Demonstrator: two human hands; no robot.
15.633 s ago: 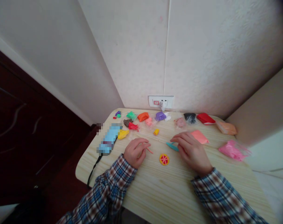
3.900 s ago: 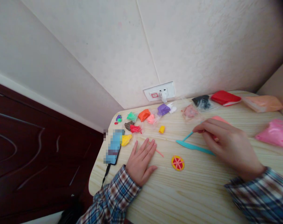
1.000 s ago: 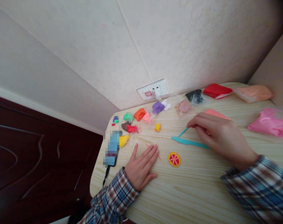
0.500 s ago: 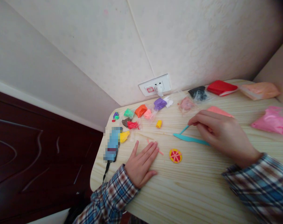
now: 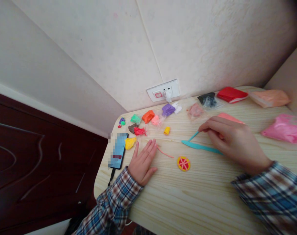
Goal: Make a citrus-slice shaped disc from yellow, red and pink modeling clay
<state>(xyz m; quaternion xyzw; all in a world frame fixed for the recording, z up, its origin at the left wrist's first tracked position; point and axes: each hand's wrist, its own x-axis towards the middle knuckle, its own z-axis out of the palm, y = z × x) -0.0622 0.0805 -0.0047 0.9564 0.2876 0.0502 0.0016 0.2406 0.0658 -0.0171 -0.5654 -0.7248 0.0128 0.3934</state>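
My left hand (image 5: pixel 142 163) lies flat on the wooden table with its fingers stretched out. Just beyond its fingertips a thin pink clay strand (image 5: pixel 166 153) lies slightly curved, one end close to the fingers. My right hand (image 5: pixel 228 140) pinches a thin blue modelling tool (image 5: pixel 193 136), its tip pointing down to the left. Under that tip lies a blue plastic knife (image 5: pixel 199 146), its far end hidden by the right hand. Between the hands is a round yellow-and-red clay disc (image 5: pixel 183 163) with pink strips crossing its face. A small yellow clay roll (image 5: pixel 167 130) stands farther back.
Bags of coloured clay line the back, among them orange (image 5: pixel 147 116), purple (image 5: pixel 168 110), black (image 5: pixel 207 98), red (image 5: pixel 231 94) and pink (image 5: pixel 284 129). A phone (image 5: pixel 119 150) with a cable lies at the left edge. Behind the table is a wall socket (image 5: pixel 163 90) with a plug.
My left hand has slid left and away from me off the pink strand, which now shows whole and longer. My right hand has barely moved with the tool.
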